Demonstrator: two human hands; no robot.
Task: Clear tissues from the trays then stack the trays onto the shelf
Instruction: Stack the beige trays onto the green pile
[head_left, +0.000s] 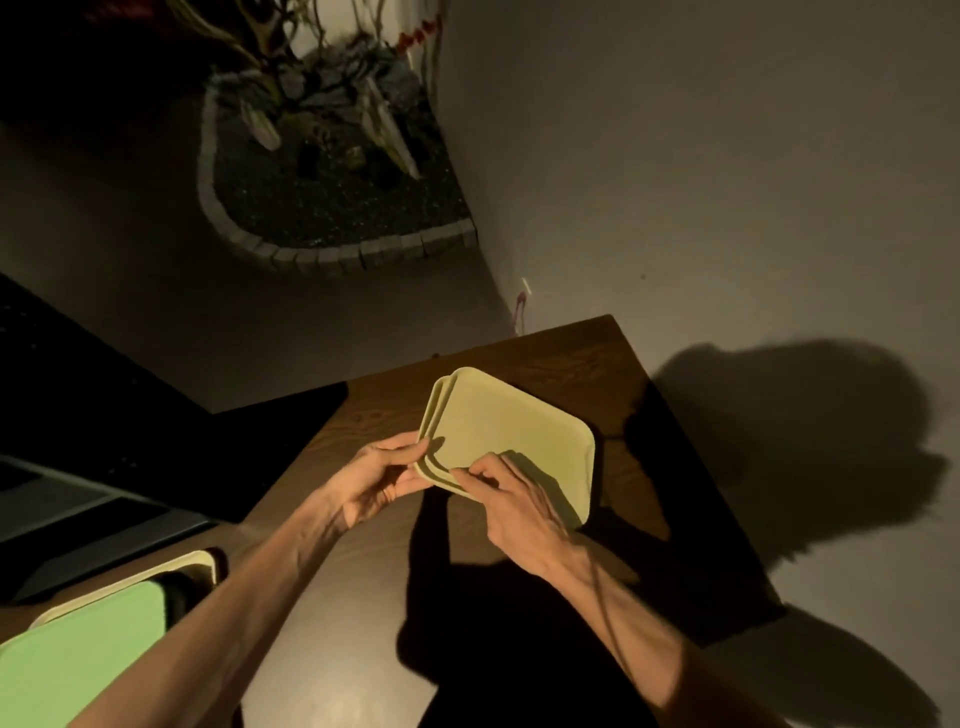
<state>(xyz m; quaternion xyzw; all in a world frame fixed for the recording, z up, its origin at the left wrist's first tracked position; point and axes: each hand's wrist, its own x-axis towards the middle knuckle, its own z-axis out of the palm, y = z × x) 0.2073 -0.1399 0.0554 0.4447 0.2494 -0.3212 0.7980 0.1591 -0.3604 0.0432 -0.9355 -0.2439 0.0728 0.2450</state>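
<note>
Two pale yellow trays (511, 434) are stacked, slightly offset, over the wooden table. A green tray (78, 649) is seen lower left, overlapping a cream one (200, 558).

Bare tabletop (561, 358) beyond trays (511, 431); wall (727, 208) behind.

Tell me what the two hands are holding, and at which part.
Both hands hold the stack of yellow trays at its near-left corner: the left hand grips the edge there, and the right hand pinches the rims beside it.

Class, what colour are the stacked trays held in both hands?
Pale yellow trays, seen in the head view.
</note>
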